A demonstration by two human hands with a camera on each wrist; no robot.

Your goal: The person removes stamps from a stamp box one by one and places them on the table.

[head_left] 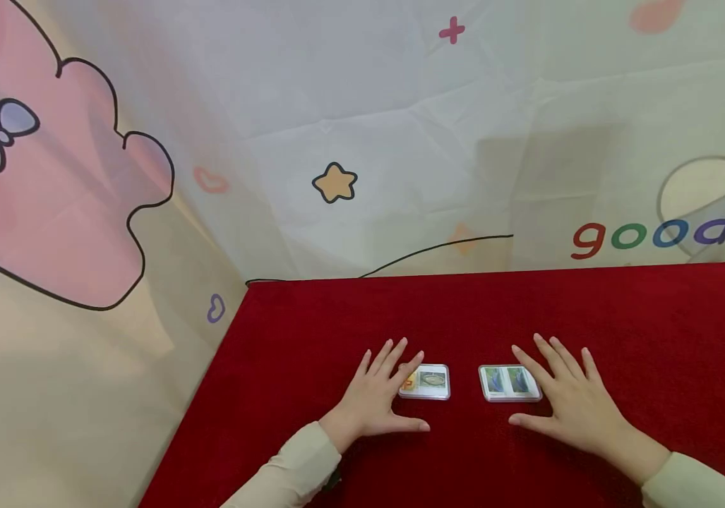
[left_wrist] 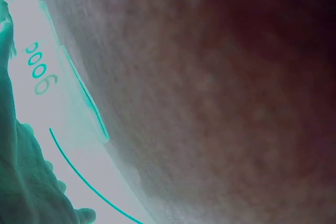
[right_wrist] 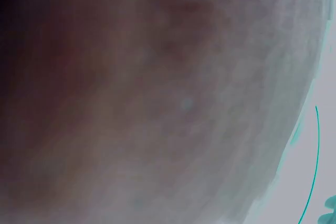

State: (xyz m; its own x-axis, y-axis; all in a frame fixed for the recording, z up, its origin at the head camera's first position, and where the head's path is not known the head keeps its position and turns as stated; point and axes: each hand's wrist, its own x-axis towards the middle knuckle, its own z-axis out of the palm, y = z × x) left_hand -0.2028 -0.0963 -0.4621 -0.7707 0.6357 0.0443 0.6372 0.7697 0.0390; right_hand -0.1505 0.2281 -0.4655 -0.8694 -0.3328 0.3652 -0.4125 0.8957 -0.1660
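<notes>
On the red worktop (head_left: 464, 466) lie two flat picture cards in clear cases, side by side and apart. The left hand (head_left: 368, 402), its fingers spread, partly covers the left card (head_left: 435, 382); the right hand (head_left: 578, 413), also with spread fingers, overlaps the right edge of the right card (head_left: 505, 383). Whether they touch, I cannot tell.

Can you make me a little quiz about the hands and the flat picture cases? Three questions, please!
1. What colour is the tabletop: A) green, B) red, C) blue?
2. True or false: the right hand is curled into a fist.
3. How many flat picture cases lie on the tabletop?

Key: 1. B. 2. False: it is spread wide. 3. Two: one by the left hand, one by the right.
</notes>
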